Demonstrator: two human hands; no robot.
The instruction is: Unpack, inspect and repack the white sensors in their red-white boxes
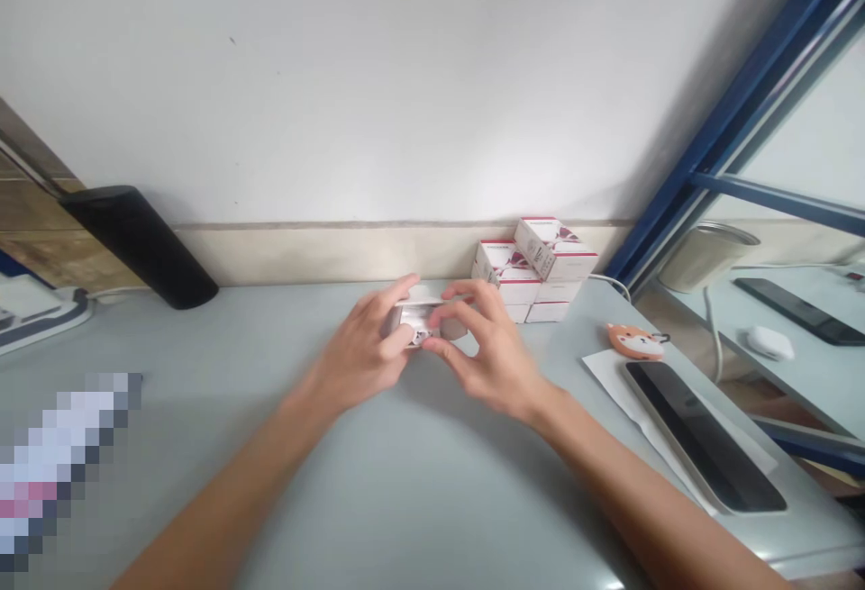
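Note:
A small white cardboard box (417, 313) is held near the middle of the table, its open side facing me. My left hand (361, 351) grips its left end, with the thumb across the opening. My right hand (490, 347) curls round the right side, fingertips at the opening and thumb by the lower edge. Inside the box something small, whitish and dark shows between the fingers; its kind is too small to tell. Just right of my hands stand several stacked white boxes (519, 288) with dark red edges and printed tops.
A black cylinder (145, 248) leans at the back left. At right a dark-screened phone (703, 437) lies on white paper (608, 378) beside an orange animal-face case (635, 341). A blue-framed mirror or window (730, 122) borders the right; a wall (338, 104) closes the back.

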